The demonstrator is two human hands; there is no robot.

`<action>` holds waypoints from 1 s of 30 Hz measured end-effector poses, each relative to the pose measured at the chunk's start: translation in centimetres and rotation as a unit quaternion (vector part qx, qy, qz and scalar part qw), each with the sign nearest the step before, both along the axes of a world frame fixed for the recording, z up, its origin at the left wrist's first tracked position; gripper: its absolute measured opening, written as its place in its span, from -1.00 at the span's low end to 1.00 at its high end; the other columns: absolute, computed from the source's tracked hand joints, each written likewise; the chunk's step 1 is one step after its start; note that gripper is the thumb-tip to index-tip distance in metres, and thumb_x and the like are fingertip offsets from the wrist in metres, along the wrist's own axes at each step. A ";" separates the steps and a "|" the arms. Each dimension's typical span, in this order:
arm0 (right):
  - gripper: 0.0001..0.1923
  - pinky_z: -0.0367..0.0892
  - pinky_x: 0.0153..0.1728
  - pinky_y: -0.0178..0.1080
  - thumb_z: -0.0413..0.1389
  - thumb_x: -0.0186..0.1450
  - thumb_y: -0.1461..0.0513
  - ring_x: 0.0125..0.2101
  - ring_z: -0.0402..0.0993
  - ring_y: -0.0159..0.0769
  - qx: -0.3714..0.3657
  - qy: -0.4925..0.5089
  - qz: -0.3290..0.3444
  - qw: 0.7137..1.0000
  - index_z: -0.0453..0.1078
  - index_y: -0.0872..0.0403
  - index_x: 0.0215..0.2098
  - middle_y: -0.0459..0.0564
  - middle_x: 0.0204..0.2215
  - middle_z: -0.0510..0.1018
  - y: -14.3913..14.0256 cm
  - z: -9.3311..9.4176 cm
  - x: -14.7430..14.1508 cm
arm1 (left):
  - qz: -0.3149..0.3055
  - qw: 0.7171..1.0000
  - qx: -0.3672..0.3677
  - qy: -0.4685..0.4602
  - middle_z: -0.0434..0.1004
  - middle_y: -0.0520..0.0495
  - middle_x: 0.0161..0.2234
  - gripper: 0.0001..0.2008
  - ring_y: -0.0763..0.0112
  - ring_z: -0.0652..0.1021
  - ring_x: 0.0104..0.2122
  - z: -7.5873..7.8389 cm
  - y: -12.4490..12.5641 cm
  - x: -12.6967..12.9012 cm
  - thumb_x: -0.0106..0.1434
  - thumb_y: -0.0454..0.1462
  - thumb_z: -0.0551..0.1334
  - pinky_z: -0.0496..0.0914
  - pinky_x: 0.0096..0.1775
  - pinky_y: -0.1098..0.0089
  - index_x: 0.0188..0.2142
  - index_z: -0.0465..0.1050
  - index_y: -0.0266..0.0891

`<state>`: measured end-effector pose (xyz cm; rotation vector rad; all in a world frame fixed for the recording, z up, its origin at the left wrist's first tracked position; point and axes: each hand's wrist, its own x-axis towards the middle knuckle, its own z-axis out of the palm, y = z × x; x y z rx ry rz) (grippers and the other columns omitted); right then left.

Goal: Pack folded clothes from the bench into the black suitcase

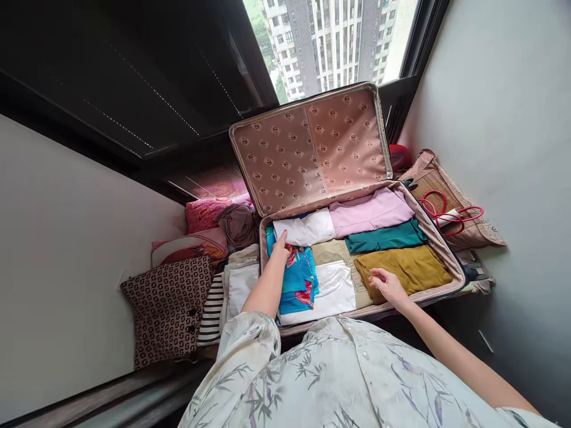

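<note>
An open suitcase (pixel 450 257) with a pink patterned lid lining lies below the window, packed with folded clothes. My left hand (pixel 280 245) reaches in at the left, fingers resting where a white folded garment (pixel 307 227) meets a blue floral one (pixel 298 279). My right hand (pixel 387 283) lies with fingers spread on the near edge of a mustard folded garment (pixel 410 268). A teal garment (pixel 386 236) and a pink one (pixel 372 211) lie behind it. A second white garment (pixel 334 288) sits in the middle front.
Left of the suitcase are a stack of folded clothes (pixel 232 291), a spotted cushion (pixel 167 306) and pink cushions (pixel 203 214). A tan bag with red handles (pixel 450 211) leans at the right wall. White walls close both sides.
</note>
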<state>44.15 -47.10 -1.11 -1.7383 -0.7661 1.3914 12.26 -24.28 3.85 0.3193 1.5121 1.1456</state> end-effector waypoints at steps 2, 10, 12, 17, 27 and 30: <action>-0.70 0.52 -0.12 -0.05 0.24 0.07 0.12 -0.36 0.61 -0.16 -0.005 0.027 0.018 0.999 0.51 0.02 -0.23 -0.02 -0.39 0.64 1.2 0.5 -0.3 | 0.014 1.000 -0.019 0.003 0.53 -0.05 -0.39 -0.67 0.29 0.59 -0.27 0.4 0.8 0.6 0.11 -0.33 0.50 0.50 -0.21 0.31 -0.19 0.43 -0.28; -0.52 0.54 -0.08 -0.10 0.34 0.15 -0.10 -0.18 0.66 -0.15 -0.123 0.357 0.084 0.922 0.39 0.03 -0.18 0.10 -0.23 0.67 9.5 2.8 -6.3 | 0.030 0.993 0.071 -0.085 0.62 -0.05 -0.27 -0.64 0.36 0.61 -0.26 6.2 0.4 2.6 0.14 -0.54 0.31 0.55 -0.18 0.34 -0.07 0.48 -0.27; -0.46 0.54 -0.06 -0.03 0.28 0.16 -0.19 -0.11 0.65 -0.09 -0.128 0.468 0.054 0.873 0.34 0.00 -0.16 0.11 -0.21 0.67 12.1 3.4 -7.7 | 0.019 0.988 0.092 -0.122 0.64 -0.08 -0.25 -0.68 0.32 0.63 -0.22 8.2 -1.1 3.1 0.13 -0.52 0.33 0.56 -0.18 0.36 -0.11 0.50 -0.30; -0.59 0.56 -0.10 -0.11 0.30 0.13 0.03 -0.11 0.63 -0.15 -0.039 0.481 -0.069 0.873 0.36 -0.03 -0.12 -0.06 -0.26 0.68 18.3 4.2 -8.0 | -0.030 0.985 0.087 -0.149 0.65 -0.09 -0.24 -0.77 0.29 0.65 -0.18 11.6 -4.7 4.2 0.16 -0.49 0.31 0.57 -0.16 0.38 -0.17 0.50 -0.32; -0.34 0.45 0.04 -0.08 0.34 0.05 0.24 -0.06 0.54 -0.22 0.251 0.087 -0.070 0.962 0.33 0.01 0.11 0.02 0.03 0.60 22.3 5.9 11.8 | -0.191 0.973 0.109 -0.076 0.62 -0.14 -0.14 -0.55 0.26 0.62 -0.20 4.0 -1.6 12.9 0.00 -0.46 0.46 0.50 -0.11 0.24 -0.11 0.44 -0.27; -0.36 0.35 0.15 0.02 0.29 0.08 0.24 0.03 0.49 -0.09 0.163 -0.151 -0.034 0.974 0.35 0.12 0.13 0.19 0.09 0.55 21.9 4.3 16.3 | -0.209 0.977 0.033 0.040 0.60 -0.20 -0.23 -0.57 0.17 0.61 -0.18 -0.7 0.1 17.3 -0.02 -0.43 0.50 0.47 -0.08 0.18 -0.19 0.40 -0.30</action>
